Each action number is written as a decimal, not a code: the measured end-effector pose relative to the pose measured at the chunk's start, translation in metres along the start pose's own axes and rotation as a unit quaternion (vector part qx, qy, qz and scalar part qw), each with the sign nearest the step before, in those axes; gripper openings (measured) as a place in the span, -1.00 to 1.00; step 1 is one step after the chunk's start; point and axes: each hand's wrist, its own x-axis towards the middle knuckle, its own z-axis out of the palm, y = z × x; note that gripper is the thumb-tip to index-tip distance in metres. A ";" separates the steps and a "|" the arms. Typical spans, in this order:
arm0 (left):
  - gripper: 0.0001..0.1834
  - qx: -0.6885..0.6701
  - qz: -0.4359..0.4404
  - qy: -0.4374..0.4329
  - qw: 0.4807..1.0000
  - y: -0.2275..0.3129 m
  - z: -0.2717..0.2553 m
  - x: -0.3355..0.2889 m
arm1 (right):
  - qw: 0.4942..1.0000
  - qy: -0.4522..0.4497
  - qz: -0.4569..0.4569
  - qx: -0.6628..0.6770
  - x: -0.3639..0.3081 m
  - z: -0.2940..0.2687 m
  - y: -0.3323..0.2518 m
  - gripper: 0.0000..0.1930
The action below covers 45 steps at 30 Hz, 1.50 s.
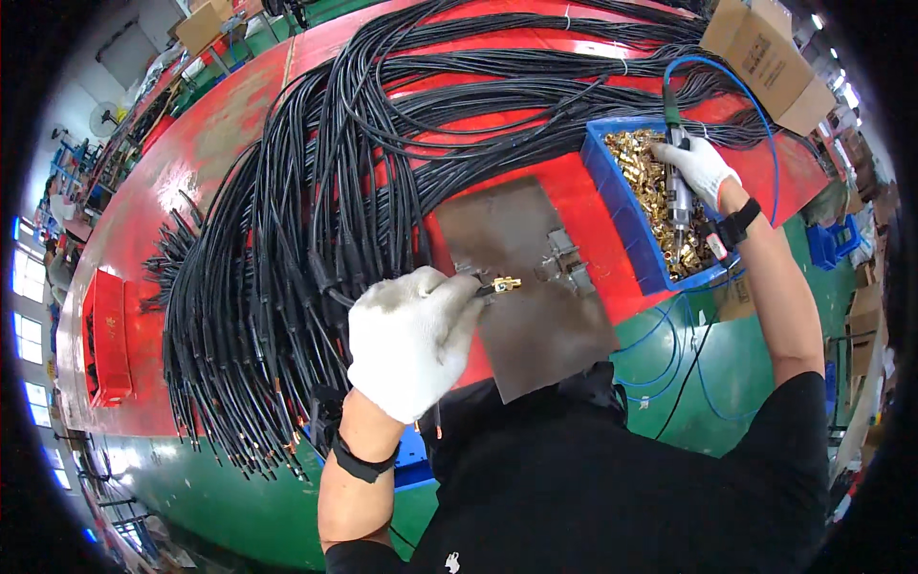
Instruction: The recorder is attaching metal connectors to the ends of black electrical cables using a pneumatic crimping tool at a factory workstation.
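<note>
My left hand (411,335), in a white glove, pinches the end of a black cable, and a brass terminal (507,284) sticks out past the fingertips. Beneath that terminal lies a dark metal plate (550,340) with a small metal fixture (566,260) on it. Off to the right, my right hand (698,170), gloved too, is wrapped round a silver pneumatic screwdriver (680,196) with a blue air hose (741,81). The tool points down over a blue bin (612,206) full of brass terminals (641,163). Its tip appears among the terminals; contact is unclear.
Thick bundles of black cable (330,182) cover much of the red table (229,105), their stripped ends hanging over the near edge. A red bin (112,340) sits at the left, a cardboard box (760,62) at the back right. Blue hoses (679,354) trail over the green floor.
</note>
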 end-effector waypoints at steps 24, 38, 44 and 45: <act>-0.71 0.076 0.032 0.024 0.996 0.024 0.010 0.014 | 0.806 -0.335 -0.067 0.483 -0.153 0.143 -0.118 -0.69; -0.38 0.097 0.002 -0.032 0.995 -0.066 0.010 0.005 | 0.827 -0.272 -0.067 0.487 -0.150 0.100 -0.110 -0.68; -0.61 0.134 0.034 0.004 0.990 -0.031 0.020 0.021 | 0.857 -0.195 -0.066 0.473 -0.164 0.081 -0.101 -0.69; -0.58 0.102 0.050 -0.008 0.993 -0.022 0.022 0.025 | 0.866 -0.190 -0.085 0.454 -0.169 0.075 -0.102 -0.70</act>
